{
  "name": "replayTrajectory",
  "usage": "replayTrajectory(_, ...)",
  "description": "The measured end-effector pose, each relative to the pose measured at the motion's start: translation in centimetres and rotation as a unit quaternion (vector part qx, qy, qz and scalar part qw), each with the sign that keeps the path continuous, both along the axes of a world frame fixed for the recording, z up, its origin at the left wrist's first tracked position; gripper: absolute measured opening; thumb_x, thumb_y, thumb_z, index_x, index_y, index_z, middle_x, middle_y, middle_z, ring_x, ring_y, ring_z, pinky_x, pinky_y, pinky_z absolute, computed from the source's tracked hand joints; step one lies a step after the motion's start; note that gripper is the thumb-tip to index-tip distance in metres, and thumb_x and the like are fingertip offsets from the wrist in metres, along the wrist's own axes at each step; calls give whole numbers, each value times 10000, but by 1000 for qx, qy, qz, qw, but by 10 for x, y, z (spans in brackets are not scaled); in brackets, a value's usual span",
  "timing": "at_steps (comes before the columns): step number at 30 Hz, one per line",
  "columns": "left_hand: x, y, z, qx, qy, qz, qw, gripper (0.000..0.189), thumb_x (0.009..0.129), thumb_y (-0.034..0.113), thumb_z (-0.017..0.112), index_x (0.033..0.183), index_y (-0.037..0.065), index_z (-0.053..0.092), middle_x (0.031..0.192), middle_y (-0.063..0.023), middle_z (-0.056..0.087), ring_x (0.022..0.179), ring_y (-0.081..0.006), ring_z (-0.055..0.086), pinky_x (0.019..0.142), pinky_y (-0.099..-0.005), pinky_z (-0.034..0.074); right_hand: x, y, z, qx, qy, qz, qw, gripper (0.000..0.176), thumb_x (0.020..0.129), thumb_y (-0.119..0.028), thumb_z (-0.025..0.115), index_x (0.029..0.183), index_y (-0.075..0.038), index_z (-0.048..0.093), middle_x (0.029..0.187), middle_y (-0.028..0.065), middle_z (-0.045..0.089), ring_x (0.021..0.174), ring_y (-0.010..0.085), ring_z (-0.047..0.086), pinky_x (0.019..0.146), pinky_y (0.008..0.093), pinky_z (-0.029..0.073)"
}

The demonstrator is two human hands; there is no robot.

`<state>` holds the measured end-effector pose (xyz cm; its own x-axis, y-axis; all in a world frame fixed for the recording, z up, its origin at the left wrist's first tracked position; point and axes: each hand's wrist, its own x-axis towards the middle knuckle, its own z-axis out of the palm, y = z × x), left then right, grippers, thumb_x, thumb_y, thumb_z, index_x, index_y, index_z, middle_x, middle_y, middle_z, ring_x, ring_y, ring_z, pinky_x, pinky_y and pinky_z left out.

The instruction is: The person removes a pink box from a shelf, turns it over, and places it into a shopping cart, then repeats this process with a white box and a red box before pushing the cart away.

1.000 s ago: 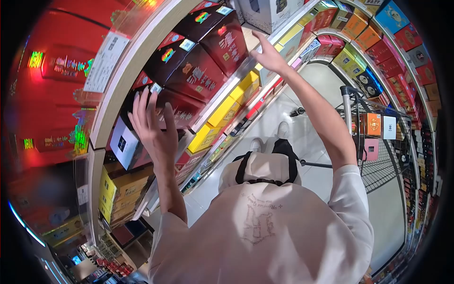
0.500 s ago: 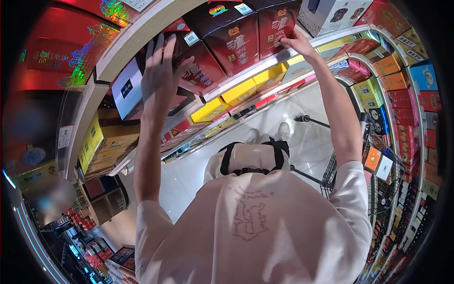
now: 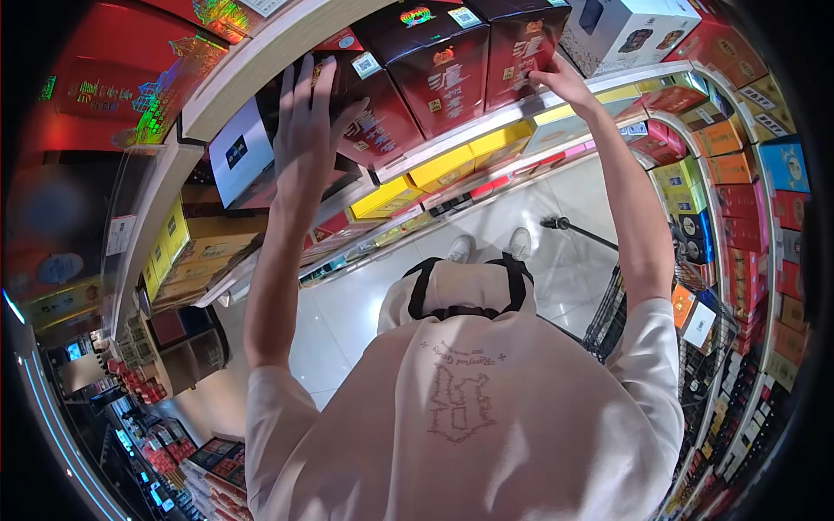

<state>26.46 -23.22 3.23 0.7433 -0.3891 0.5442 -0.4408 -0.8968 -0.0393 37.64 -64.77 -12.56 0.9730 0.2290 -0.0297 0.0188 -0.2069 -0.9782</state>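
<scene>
A row of dark red gift boxes with white Chinese characters stands on a pale shelf; the middle box (image 3: 439,82) is flanked by a left box (image 3: 378,126) and a right box (image 3: 521,61). My left hand (image 3: 306,117) lies with fingers spread over the left end of the row, its thumb pointing at the left box's front. At the other end, my right hand (image 3: 566,84) rests against the right box near its front corner. Its thumb reaches across the front, and the other fingers are partly hidden along the side.
A white box (image 3: 630,39) stands right of the row, and a white-faced box (image 3: 239,156) stands left of it. Yellow boxes (image 3: 443,167) fill the shelf below. A black shopping cart (image 3: 699,347) holding boxes is at my right. More stocked shelves (image 3: 738,208) curve behind it.
The view has shifted slightly, so the boxes and shelves appear a little further right. Both hands stay at the ends of the row, with little visible movement against the boxes.
</scene>
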Motion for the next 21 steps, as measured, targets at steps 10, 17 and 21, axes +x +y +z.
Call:
replayTrajectory(10, 15, -4, -5, 28, -71, -6, 997, 658, 917, 465, 756, 1456, 146, 555, 1427, -154, 577, 1289, -365, 558, 1027, -442, 530, 9, -9, -5, 3, 16, -18, 1000, 308, 963, -115, 684, 1246, -36, 591, 1019, 44, 708, 894, 129, 637, 845, 317, 515)
replayTrajectory(17, 11, 2, -1, 19, -31, 3, 999, 659, 920, 437, 760, 1470, 143, 547, 1449, -156, 565, 1345, -374, 518, 1091, -450, 490, 2, -3, 6, -37, -9, -25, 999, 339, 966, -130, 690, 1279, -32, 605, 1038, 51, 713, 925, 139, 641, 861, 315, 510)
replayTrajectory(21, 12, 4, 2, 28, -19, -2, 999, 639, 932, 417, 751, 1468, 133, 550, 1473, -153, 554, 1370, -364, 501, 1135, -455, 458, 5, 1, 6, -56, 16, -30, 998, 296, 977, -133, 684, 1248, -27, 630, 1026, 51, 713, 895, 138, 642, 844, 320, 519)
